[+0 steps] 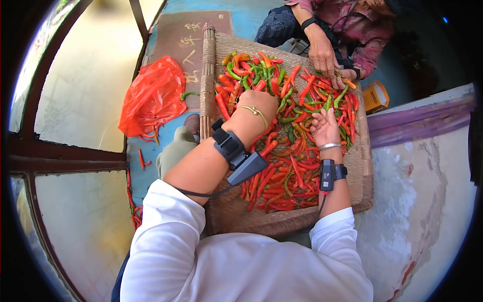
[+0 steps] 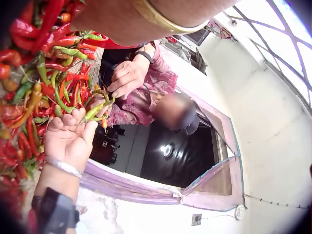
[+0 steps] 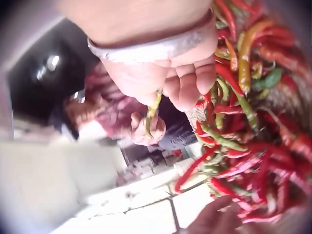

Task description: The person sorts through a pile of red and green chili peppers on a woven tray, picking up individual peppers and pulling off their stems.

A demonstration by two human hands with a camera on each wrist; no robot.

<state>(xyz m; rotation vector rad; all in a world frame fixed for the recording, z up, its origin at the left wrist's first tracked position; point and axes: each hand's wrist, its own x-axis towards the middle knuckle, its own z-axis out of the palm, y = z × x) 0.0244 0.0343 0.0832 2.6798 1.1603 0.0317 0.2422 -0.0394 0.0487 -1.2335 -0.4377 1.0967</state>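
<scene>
Red, green and mottled chili peppers (image 1: pixel 297 171) lie heaped on a woven tray (image 1: pixel 362 173). My right hand (image 1: pixel 326 128), with a silver bracelet, is palm up over the tray's right side. Its thumb and fingertips pinch a green chili pepper (image 3: pixel 153 114), which shows yellowish green in both wrist views. My left hand (image 1: pixel 259 105), wearing a gold bracelet, reaches down over the heap at the upper left. Its fingertips are hidden behind the back of the hand, so I cannot tell what they hold.
Across the tray, another person's hand (image 1: pixel 324 55) is at the peppers. A red plastic bag (image 1: pixel 153 95) sits left of the tray, with loose red peppers (image 1: pixel 143 160) on the floor. A yellow box (image 1: pixel 376 97) stands at the right, beside a purple-draped wall edge (image 1: pixel 427 120).
</scene>
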